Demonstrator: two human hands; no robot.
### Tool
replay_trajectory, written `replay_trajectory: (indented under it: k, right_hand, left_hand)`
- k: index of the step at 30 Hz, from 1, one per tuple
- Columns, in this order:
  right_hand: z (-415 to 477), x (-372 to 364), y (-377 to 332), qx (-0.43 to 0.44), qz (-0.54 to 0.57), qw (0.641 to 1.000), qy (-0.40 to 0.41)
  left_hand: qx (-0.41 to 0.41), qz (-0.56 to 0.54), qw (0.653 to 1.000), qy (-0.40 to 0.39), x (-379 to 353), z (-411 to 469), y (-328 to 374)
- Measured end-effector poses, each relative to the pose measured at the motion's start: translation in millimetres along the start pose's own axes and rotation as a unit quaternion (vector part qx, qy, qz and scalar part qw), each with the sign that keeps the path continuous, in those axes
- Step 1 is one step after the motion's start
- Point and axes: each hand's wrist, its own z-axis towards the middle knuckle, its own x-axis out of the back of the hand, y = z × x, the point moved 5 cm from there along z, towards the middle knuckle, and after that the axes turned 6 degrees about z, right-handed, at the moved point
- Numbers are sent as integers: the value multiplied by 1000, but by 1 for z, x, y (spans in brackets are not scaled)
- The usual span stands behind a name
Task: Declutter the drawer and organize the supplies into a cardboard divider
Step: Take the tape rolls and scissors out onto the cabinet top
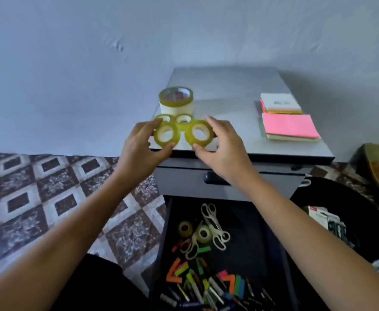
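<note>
On the grey cabinet top [229,95], near its front left corner, my left hand [143,144] grips a small yellow tape roll [166,134] and my right hand [220,144] grips another yellow tape roll [200,132]. Two more small yellow rolls [184,119] lie just behind them, in front of a big stacked tape roll [176,102]. Below, the open black drawer [251,232] holds two clear tape rolls [203,234], white scissors [215,223], and several markers and coloured sticky flags [202,281].
Two stacks of sticky notes lie on the cabinet's right side: a white-topped one [280,103] and a pink-topped one [290,127]. A black bag with a small box [327,221] sits right of the drawer. Patterned tile floor [38,198] spreads to the left.
</note>
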Motion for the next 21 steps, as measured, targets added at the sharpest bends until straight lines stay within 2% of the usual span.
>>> replay_trajectory:
  k: [6,10,14,17,21]
  right_hand:
    - [71,-35,11,-40,-67,996,-51]
    - [90,-47,23,-71,-97,991,-52]
    - [96,-50,29,-81,-101,990,-58]
    - [89,-44,25,-72,-86,993,-48]
    - [50,-24,12,-24,-51,998,-12]
  left_hand:
    - [62,37,996,-49,1,61,-16]
    - [84,52,989,-110,-11,79,-22]
    - [90,44,987,-128,-15,81,-26]
    - [68,57,989,-118,-12,76,-25]
    - [32,31,998,-34,-4,43,-12]
